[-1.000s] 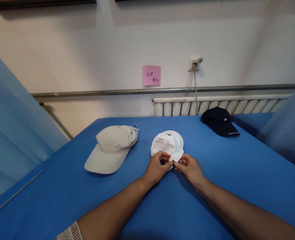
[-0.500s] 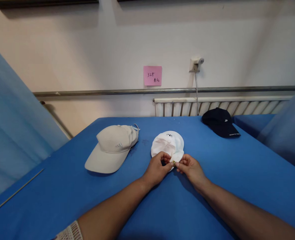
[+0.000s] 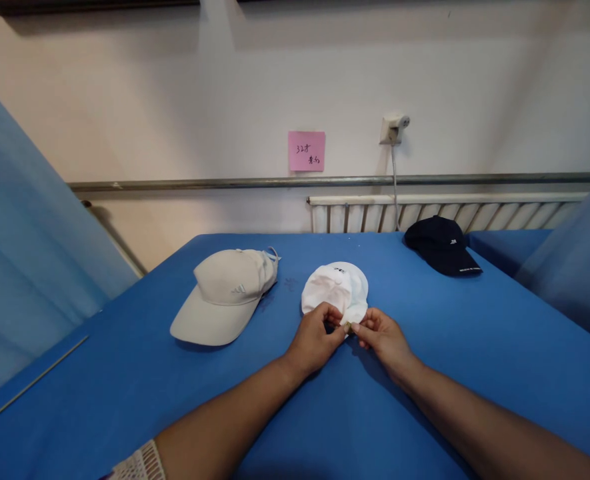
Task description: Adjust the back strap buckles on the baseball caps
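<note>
A white cap [image 3: 327,283] with a small dark logo lies in the middle of the blue-covered table, its back strap side turned toward me. My left hand [image 3: 318,337] pinches the strap end of the cap from the left, thumb and fingers closed. From the right, my right hand [image 3: 381,339] grips the same strap with thumb and forefinger. Between the two thumbs sits a small gold-coloured buckle [image 3: 349,327], partly covered by the thumb tips. The fingers behind the strap are partly hidden.
A beige cap [image 3: 227,287] rests to the left of my hands, and a black cap [image 3: 439,247] at the back right. A thin stick [image 3: 39,377] lies on the blue table cover [image 3: 139,387] at far left. Blue curtains [image 3: 19,220] hang at both sides. Behind are a radiator [image 3: 439,212] and wall.
Both hands stay almost in place on the strap. The cap's crown has puffed up slightly, and less of the gold-coloured buckle shows between the thumbs.
</note>
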